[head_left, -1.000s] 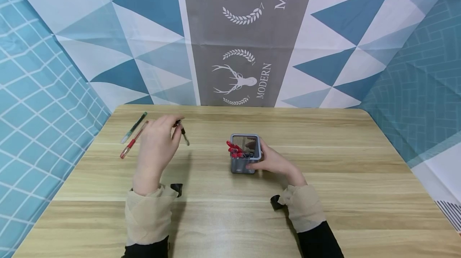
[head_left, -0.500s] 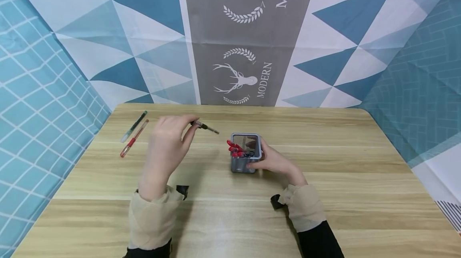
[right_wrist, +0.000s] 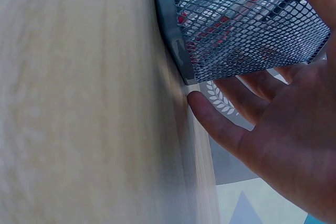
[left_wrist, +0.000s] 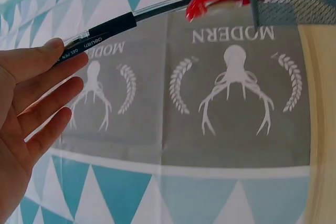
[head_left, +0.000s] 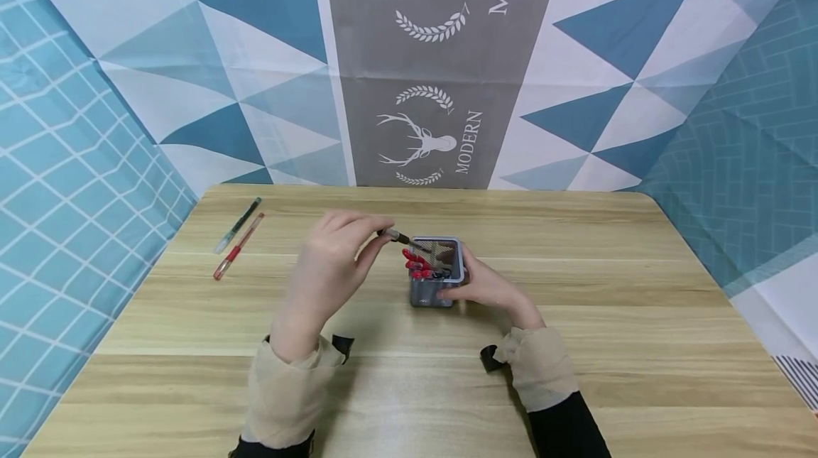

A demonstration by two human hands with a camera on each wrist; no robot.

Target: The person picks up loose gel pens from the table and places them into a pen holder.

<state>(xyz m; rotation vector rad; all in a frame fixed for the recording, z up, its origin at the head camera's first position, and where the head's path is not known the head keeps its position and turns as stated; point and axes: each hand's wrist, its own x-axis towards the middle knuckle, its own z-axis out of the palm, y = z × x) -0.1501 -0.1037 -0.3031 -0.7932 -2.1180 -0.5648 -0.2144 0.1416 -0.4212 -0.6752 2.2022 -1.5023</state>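
My left hand (head_left: pixel 339 259) pinches a black gel pen (left_wrist: pixel 113 29) between thumb and index finger, the other fingers spread loosely. The pen slants toward the mesh pen holder (head_left: pixel 433 295), its far end overlapping the rim in the head view. Several pens with red caps (head_left: pixel 417 263) and a dark one or two stand in the holder, leaning left. My right hand (head_left: pixel 488 284) grips the holder from its right side, thumb along the front and fingers behind. In the right wrist view the mesh wall (right_wrist: pixel 247 24) shows red pens inside, with the base on the table.
On the table's left lie a green pen (head_left: pixel 238 225) and a red pen (head_left: pixel 238 247), side by side. The wooden table (head_left: pixel 607 287) backs onto a patterned cloth (head_left: pixel 588 117), with blue cloths at both sides.
My left hand has carried the black gel pen rightward from beside the loose pens to the holder's rim, and the pen has swung to point right. The right hand and holder have stayed put.
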